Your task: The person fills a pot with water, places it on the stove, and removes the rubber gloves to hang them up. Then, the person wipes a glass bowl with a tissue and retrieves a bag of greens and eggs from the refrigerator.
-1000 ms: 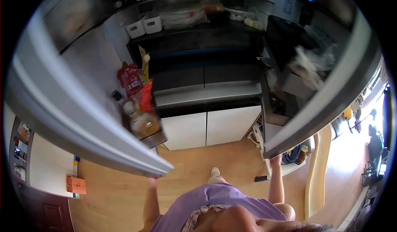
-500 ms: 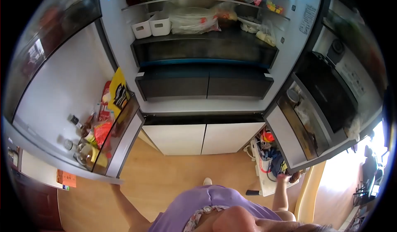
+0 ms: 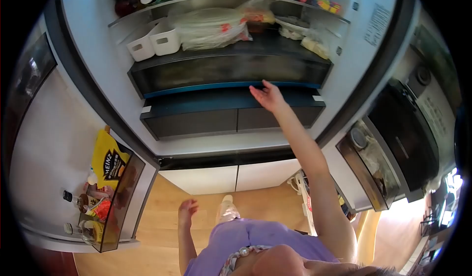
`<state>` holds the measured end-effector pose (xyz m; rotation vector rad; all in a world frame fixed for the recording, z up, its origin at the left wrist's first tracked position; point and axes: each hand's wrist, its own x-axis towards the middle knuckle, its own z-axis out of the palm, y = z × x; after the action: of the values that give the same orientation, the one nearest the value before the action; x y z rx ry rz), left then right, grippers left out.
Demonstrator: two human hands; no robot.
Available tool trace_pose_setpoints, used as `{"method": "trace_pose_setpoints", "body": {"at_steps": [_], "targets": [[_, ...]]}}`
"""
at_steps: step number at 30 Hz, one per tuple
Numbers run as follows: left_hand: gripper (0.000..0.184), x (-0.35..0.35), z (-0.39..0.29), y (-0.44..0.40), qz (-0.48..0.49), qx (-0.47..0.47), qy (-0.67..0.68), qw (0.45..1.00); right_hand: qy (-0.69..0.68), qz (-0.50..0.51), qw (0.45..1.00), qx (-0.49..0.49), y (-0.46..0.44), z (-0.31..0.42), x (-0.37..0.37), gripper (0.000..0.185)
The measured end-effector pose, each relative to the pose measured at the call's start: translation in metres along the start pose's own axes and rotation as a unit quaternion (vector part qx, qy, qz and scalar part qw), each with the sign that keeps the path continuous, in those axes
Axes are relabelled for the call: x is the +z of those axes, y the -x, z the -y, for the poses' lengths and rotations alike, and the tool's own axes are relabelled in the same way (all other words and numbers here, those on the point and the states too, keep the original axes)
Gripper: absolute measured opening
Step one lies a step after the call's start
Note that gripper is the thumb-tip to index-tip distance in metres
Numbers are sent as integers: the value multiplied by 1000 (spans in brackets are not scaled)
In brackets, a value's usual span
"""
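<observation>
An open fridge is in front of me. My right hand (image 3: 268, 96) reaches into it, thumb and fingers apart and holding nothing. It is at the blue-edged front of a wide dark drawer (image 3: 201, 73); I cannot tell whether the fingertips touch it. Just below is a pair of dark grey drawers (image 3: 191, 123). My left hand (image 3: 188, 212) hangs over the floor near my body, its fingers loosely bent and apart with nothing in them.
White baskets (image 3: 165, 42) and plastic bags (image 3: 209, 28) fill the shelf above. The left door's bin holds a yellow Heinz pouch (image 3: 108, 163) and bottles (image 3: 73, 197). On the right door is a black box (image 3: 398, 123). A white cart (image 3: 306, 197) stands low at the right.
My left hand has come off the left door's edge and moved in toward my body. My right hand has risen from the cart into the fridge. The view has come nearer to the shelves.
</observation>
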<state>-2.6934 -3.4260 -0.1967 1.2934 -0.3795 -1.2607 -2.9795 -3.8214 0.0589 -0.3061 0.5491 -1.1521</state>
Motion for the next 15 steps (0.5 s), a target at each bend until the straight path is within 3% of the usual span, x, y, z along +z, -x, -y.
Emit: {"method": "trace_pose_setpoints", "body": {"at_steps": [3, 4, 5, 7, 8, 11, 12, 15], "targets": [[16, 67, -91, -17, 55, 174, -102, 978, -126, -30, 988, 85, -50, 5, 3, 56], [15, 80, -113, -23, 59, 244, -117, 961, -129, -48, 989, 60, -52, -1, 5, 46], [14, 90, -132, -28, 65, 311, -133, 939, -80, -85, 993, 33, -56, -7, 4, 23], [15, 106, -166, -37, 57, 352, -133, 925, -27, 46, 998, 17, -83, -11, -33, 5], [17, 112, -179, -42, 43, 388, -145, 909, -6, 15, 1000, 11, -68, -15, -26, 4], [38, 128, -215, -54, -26, 513, -211, 832, 20, -9, 1000, 22, -11, -20, -32, 6], [51, 133, -227, -57, -54, 568, -255, 781, 33, -23, 999, 25, 10, -23, -31, 7], [81, 137, -242, -78, -135, 605, -326, 714, 89, -47, 993, 60, 71, -26, -34, 7]]}}
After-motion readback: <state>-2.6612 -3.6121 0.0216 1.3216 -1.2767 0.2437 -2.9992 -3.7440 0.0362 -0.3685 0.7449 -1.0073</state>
